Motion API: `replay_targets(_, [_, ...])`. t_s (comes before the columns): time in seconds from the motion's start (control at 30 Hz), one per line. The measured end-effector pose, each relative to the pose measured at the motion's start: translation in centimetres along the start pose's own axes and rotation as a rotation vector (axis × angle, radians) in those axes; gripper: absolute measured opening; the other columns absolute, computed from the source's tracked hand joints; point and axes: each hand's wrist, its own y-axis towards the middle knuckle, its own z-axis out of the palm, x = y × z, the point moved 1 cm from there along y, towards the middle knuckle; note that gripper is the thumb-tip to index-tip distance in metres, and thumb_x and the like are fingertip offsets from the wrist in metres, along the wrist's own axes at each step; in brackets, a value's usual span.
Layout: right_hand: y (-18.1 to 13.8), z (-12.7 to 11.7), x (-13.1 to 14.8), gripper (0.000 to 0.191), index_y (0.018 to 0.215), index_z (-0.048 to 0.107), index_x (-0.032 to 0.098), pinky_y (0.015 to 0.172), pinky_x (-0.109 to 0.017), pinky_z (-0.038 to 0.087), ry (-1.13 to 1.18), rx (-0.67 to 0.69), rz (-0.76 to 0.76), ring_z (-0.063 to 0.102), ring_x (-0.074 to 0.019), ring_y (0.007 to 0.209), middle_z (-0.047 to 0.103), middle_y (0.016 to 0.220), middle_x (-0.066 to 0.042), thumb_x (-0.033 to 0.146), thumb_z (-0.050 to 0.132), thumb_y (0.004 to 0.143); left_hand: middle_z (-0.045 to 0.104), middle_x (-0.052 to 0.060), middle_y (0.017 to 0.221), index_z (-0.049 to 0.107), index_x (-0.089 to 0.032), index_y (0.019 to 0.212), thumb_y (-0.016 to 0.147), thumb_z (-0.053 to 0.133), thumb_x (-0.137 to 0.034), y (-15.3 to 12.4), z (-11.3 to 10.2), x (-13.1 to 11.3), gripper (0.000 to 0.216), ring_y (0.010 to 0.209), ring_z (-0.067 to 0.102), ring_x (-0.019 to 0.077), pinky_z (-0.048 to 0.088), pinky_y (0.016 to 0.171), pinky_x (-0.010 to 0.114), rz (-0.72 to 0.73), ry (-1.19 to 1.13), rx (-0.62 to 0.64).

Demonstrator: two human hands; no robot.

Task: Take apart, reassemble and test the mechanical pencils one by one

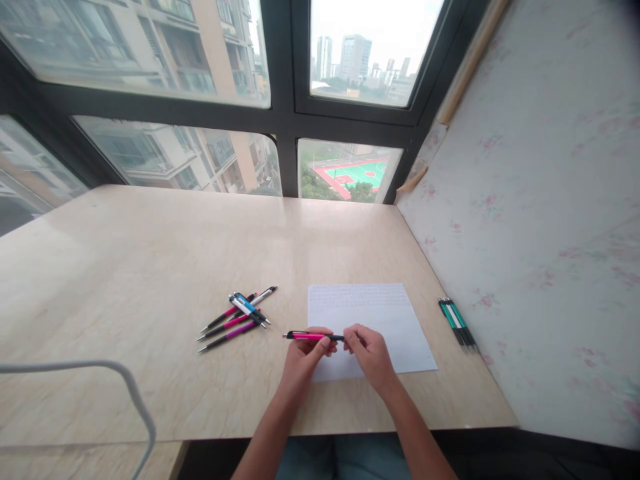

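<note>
Between both hands is a pink and black click pen, held level above the near left part of a sheet of paper. My left hand is closed around the pen's pink barrel. Its clip end points left. My right hand pinches the black tip end at the right. Rows of handwriting run along the top of the sheet. Left of the hands lies a loose pile of several pens in pink, purple, blue and white, some crossing over others.
Several green and black pens lie side by side near the floral wall on the right. A grey cable curves over the near left of the marble-look counter. Dark-framed windows rise behind the counter.
</note>
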Motion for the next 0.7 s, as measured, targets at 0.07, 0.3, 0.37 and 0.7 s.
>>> replay_targets(0.07, [0.1, 0.1, -0.3, 0.039, 0.066, 0.062, 0.017, 0.056, -0.025, 0.040, -0.029, 0.006, -0.010, 0.052, -0.0130, 0.056, 0.059, 0.061, 0.000, 0.040, 0.048, 0.094, 0.072, 0.007, 0.070, 0.071, -0.014, 0.090, 0.075, 0.075, -0.034, -0.1, 0.0, 0.0, 0.025, 0.066, 0.064, 0.0178, 0.047, 0.064, 0.028, 0.004, -0.005, 0.014])
replay_targets(0.3, [0.0, -0.1, -0.6, 0.022, 0.074, 0.067, 0.018, 0.057, -0.024, 0.041, -0.004, -0.056, -0.035, 0.055, -0.0141, 0.062, 0.064, 0.070, -0.001, 0.035, 0.060, 0.088, 0.073, 0.008, 0.074, 0.071, -0.014, 0.088, 0.074, 0.077, -0.035, -0.4, 0.3, -0.3, 0.026, 0.067, 0.064, 0.0165, 0.048, 0.065, 0.027, -0.030, -0.169, -0.031])
replay_targets(0.37, [-0.1, -0.2, -0.5, 0.017, 0.079, 0.067, 0.019, 0.058, -0.024, 0.043, 0.029, -0.067, -0.046, 0.058, -0.0154, 0.069, 0.066, 0.075, -0.002, 0.033, 0.063, 0.086, 0.072, 0.007, 0.074, 0.071, -0.014, 0.089, 0.075, 0.076, -0.033, -0.5, 0.3, -0.3, 0.024, 0.068, 0.064, 0.0157, 0.048, 0.066, 0.027, -0.028, -0.212, -0.061])
replay_targets(0.7, [-0.5, -0.9, -1.6, 0.016, 0.085, 0.067, 0.018, 0.065, -0.026, 0.050, 0.134, -0.044, -0.025, 0.061, -0.0175, 0.077, 0.065, 0.081, -0.004, 0.034, 0.063, 0.086, 0.073, 0.008, 0.075, 0.070, -0.014, 0.092, 0.075, 0.076, -0.033, -0.4, 0.0, -0.1, 0.026, 0.069, 0.065, 0.0160, 0.049, 0.068, 0.027, -0.026, -0.198, -0.093])
